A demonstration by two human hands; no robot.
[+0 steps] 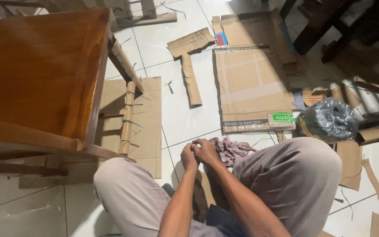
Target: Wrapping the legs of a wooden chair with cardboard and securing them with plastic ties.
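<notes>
Pinkish rag (230, 149) lies crumpled on the white tiled floor (185, 114), between the person's knees, touching the far-right side of the right hand (206, 151). Left hand (188, 156) meets the right; both grips are pressed together, fingertips pinching something too small to identify. The rag is nearer the right hand. Left stands a wooden chair (40, 74) over cardboard; far right, a flattened cardboard sheet (251, 74) and a wrapped roll (328, 119).
</notes>
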